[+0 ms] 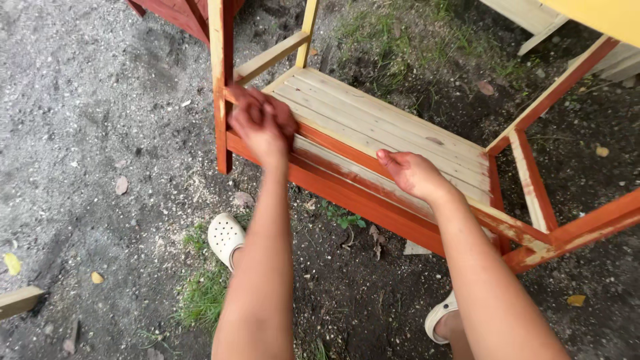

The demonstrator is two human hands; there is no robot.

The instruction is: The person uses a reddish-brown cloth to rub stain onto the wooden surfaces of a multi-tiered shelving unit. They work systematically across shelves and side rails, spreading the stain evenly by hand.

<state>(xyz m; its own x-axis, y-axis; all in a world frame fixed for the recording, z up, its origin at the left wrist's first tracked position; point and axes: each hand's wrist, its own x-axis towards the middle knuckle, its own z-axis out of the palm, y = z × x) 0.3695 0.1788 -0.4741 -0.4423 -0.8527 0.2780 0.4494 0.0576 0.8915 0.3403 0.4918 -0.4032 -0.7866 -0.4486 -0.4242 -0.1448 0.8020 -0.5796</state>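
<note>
A wooden chair frame lies tipped on the ground, with a pale slatted seat (387,127) and a red-painted front rail (347,193). My left hand (261,121), smeared with red paint and blurred, presses on the slats beside the upright red leg (221,87); I cannot tell whether it holds something small. My right hand (413,173), also stained red, rests on the edge of the front slat with fingers curled loosely, holding nothing visible.
Bare dirt with grass tufts (200,293) and fallen leaves surrounds the chair. My white clogs (225,237) (440,317) stand below it. Red side rails (580,230) extend right. A loose wood piece (19,300) lies at left; a yellow board (600,17) sits at top right.
</note>
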